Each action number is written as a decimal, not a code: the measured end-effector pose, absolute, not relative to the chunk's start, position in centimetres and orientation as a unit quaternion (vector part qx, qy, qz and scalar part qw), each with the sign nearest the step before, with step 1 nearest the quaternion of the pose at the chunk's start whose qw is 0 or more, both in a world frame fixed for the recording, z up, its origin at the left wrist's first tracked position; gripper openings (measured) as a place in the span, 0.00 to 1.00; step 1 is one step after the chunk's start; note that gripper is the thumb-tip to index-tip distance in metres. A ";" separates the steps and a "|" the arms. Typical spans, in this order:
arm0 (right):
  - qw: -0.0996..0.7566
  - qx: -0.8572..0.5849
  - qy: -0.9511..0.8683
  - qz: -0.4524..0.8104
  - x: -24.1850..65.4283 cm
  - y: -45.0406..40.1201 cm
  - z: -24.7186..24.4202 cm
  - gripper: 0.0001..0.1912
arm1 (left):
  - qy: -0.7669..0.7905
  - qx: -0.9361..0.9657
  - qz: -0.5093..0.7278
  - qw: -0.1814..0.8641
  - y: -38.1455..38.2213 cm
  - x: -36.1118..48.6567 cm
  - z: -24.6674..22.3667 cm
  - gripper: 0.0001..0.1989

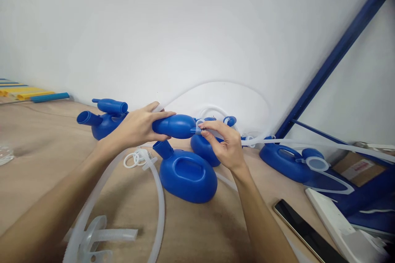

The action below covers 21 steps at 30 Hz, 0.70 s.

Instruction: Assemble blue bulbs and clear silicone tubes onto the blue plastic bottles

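One blue bulb (175, 126) sits clasped in the left hand (142, 125), apparently steadied while the right hand (226, 141) pinches its clear tip (198, 130); a jug (189, 178) stands below.

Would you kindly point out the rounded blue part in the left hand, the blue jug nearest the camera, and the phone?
Rounded blue part (175, 126): head view, middle of its body.
Blue jug (189, 187): head view, lower side wall.
Phone (305, 231): head view, dark screen.
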State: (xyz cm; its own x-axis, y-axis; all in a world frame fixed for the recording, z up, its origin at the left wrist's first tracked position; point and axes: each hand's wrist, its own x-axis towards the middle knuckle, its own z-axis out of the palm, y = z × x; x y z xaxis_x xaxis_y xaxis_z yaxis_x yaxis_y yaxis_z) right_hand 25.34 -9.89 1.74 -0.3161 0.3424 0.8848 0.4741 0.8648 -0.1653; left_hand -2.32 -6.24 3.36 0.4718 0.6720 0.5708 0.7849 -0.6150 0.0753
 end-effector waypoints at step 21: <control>0.356 -0.420 -0.832 -0.067 24.9 -11.4 2.4 0.15 | -0.427 -0.859 -0.266 0.097 -7.1 -1.8 3.5 0.38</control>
